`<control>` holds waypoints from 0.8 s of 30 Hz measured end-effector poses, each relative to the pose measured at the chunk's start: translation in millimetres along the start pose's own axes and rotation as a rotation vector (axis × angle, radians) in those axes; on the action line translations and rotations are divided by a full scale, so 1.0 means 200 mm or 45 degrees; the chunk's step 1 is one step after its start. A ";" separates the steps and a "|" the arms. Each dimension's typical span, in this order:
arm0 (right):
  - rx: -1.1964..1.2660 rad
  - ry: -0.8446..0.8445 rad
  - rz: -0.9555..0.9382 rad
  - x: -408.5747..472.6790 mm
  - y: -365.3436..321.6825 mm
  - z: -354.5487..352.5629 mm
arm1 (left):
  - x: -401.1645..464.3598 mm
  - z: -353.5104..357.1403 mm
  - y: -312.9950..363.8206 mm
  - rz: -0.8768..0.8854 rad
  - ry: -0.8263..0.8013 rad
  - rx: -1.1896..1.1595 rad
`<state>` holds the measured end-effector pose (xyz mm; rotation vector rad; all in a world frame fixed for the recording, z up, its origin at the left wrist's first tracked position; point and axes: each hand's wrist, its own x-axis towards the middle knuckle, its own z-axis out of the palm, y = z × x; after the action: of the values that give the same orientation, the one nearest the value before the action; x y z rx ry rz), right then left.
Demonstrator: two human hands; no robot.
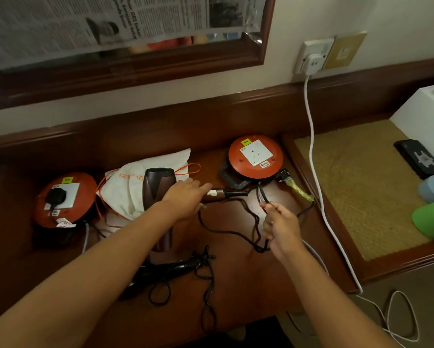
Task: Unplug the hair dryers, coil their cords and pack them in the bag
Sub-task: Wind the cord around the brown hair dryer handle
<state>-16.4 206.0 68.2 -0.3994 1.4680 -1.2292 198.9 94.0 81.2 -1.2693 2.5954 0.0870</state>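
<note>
Nearest the counter's front edge a black hair dryer (pixel 160 271) lies uncoiled and still plugged in, while the left hand (pixel 185 199) rests open-fingered on the brown dryer's handle (pixel 218 193), the right hand (pixel 280 226) pinches its loose black cord (pixel 226 231), and the white drawstring bag (pixel 130 187) waits empty-looking behind.

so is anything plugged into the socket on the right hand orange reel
No, the white socket face on the right orange reel shows bare pin holes, while a black plug sits only in the left orange reel.
</note>
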 end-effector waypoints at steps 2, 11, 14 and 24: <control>-0.008 -0.034 0.009 0.01 -0.03 -0.07 | -0.01 -0.04 -0.02 0.020 0.010 -0.007; -0.268 -0.049 0.090 0.02 -0.07 -0.11 | 0.00 -0.13 0.06 0.005 -0.059 -0.310; -0.367 -0.048 0.097 0.03 -0.19 -0.08 | 0.02 -0.12 0.07 -0.044 -0.010 -0.334; -0.054 -0.186 0.027 -0.03 -0.41 0.06 | 0.07 -0.21 0.12 -0.182 0.161 -0.212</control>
<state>-33.8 172.7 142.4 -0.4912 1.3715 -1.1294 164.6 91.5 116.7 -1.5626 2.6383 0.2070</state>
